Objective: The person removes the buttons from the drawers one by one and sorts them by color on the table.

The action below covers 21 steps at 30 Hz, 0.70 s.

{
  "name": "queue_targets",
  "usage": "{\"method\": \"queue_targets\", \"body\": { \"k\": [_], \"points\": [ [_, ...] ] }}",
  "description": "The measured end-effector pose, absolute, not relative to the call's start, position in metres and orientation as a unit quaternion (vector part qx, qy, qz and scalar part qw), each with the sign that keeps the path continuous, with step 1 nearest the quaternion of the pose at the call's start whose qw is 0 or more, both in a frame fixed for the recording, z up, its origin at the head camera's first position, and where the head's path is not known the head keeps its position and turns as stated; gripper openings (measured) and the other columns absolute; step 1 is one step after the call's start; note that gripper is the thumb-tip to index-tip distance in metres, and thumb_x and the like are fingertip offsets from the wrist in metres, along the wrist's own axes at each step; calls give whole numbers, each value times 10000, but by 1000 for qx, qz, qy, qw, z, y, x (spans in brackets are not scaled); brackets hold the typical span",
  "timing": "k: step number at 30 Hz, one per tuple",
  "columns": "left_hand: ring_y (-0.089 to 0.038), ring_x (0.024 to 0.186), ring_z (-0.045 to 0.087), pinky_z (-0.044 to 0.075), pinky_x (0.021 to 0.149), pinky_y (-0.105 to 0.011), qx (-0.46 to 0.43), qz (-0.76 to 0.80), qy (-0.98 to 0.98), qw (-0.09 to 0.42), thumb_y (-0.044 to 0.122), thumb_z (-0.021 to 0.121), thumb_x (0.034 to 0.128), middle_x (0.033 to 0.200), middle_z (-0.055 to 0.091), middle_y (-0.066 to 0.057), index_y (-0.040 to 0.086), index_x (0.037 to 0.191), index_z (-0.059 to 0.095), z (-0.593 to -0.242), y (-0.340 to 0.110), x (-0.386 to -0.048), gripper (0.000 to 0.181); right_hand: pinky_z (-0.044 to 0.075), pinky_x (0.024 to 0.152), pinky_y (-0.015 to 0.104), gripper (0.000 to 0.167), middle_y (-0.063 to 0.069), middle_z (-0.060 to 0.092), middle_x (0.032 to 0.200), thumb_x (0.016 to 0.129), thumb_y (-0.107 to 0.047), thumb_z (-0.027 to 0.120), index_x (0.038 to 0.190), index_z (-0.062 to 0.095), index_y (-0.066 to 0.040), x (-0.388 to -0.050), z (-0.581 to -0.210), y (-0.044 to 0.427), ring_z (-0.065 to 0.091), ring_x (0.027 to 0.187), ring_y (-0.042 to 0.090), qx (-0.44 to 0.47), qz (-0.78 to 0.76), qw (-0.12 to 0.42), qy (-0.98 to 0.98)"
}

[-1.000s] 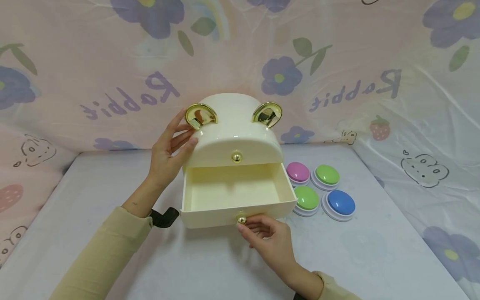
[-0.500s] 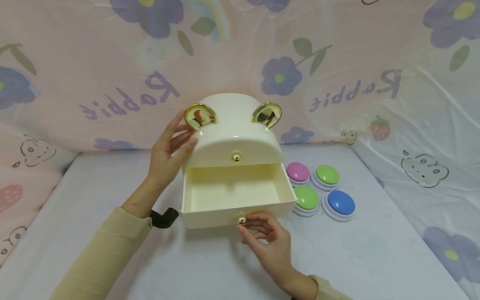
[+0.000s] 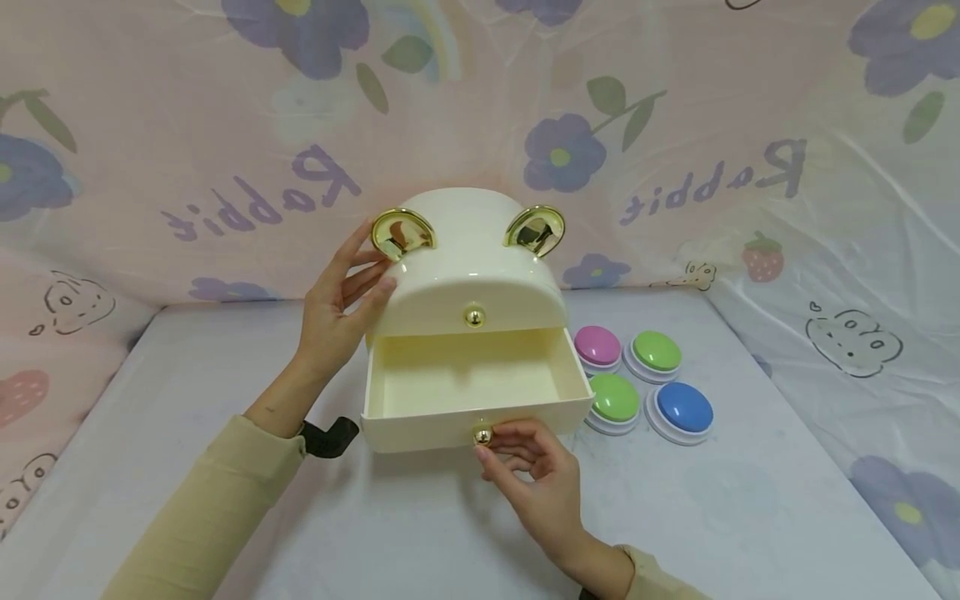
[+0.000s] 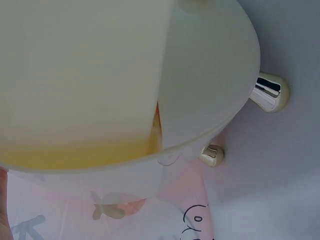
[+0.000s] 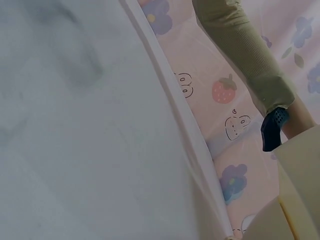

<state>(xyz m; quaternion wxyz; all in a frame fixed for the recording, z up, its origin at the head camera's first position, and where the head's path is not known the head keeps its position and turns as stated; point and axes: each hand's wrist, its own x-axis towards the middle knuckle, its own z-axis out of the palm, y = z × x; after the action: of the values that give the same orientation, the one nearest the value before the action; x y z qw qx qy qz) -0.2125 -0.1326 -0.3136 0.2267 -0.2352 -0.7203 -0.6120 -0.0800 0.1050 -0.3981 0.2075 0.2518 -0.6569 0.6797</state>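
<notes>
A cream storage box (image 3: 461, 217) with two gold ears stands mid-table, its lower drawer (image 3: 468, 375) pulled out. Nothing lies in the visible part of the drawer. My left hand (image 3: 337, 304) rests against the box's upper left side, thumb on the front edge and fingers spread by the gold ear (image 3: 402, 232). At the drawer front, my right hand (image 3: 540, 483) pinches the round gold knob (image 3: 482, 435) between thumb and index finger. Above the drawer is another gold knob (image 3: 473, 317). In the left wrist view the drawer (image 4: 80, 75) fills much of the frame.
Right of the box sit several push buttons with white bases: a pink button (image 3: 597, 344), a green button (image 3: 656, 350), a second green button (image 3: 615, 397) and a blue button (image 3: 685, 407). Printed cloth (image 3: 450, 117) hangs behind and beside the white table (image 3: 750, 517).
The drawer front and its knob have shifted very slightly toward the box, my right hand moving with them. My left hand stays where it was.
</notes>
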Motion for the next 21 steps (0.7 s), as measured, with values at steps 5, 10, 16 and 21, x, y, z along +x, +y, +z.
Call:
{"method": "queue_targets", "body": {
  "k": [5, 10, 16, 21],
  "points": [
    [-93, 1146, 611, 488, 997, -222, -235, -612, -721, 225, -18, 636, 885, 1240, 557, -65, 226, 1474, 399, -314, -133, -212, 680, 580, 506, 276, 273, 279, 645, 858, 764, 190, 677, 1009, 573, 125, -86, -397, 105, 689, 778, 82, 251, 680, 206, -657],
    [-102, 1144, 613, 488, 998, -227, -232, -617, -719, 222, -17, 639, 884, 1235, 560, -61, 235, 1471, 405, -313, -133, -212, 680, 579, 507, 271, 259, 273, 647, 856, 771, 169, 685, 1001, 579, 115, -92, -396, 104, 685, 765, 80, 245, 678, 208, -661],
    [-114, 1146, 614, 489, 998, -230, -233, -618, -718, 221, -14, 639, 886, 1240, 558, -75, 232, 1472, 403, -313, -133, -212, 678, 576, 511, 260, 250, 263, 655, 853, 777, 153, 692, 998, 584, 103, -99, -395, 101, 682, 754, 74, 242, 674, 213, -665],
    [-118, 1145, 616, 490, 997, -230, -233, -615, -719, 223, -11, 641, 885, 1244, 559, -84, 236, 1471, 404, -314, -133, -213, 679, 578, 516, 266, 240, 264, 660, 858, 786, 139, 691, 998, 585, 99, -105, -395, 100, 683, 745, 79, 237, 675, 211, -666]
  ]
}}
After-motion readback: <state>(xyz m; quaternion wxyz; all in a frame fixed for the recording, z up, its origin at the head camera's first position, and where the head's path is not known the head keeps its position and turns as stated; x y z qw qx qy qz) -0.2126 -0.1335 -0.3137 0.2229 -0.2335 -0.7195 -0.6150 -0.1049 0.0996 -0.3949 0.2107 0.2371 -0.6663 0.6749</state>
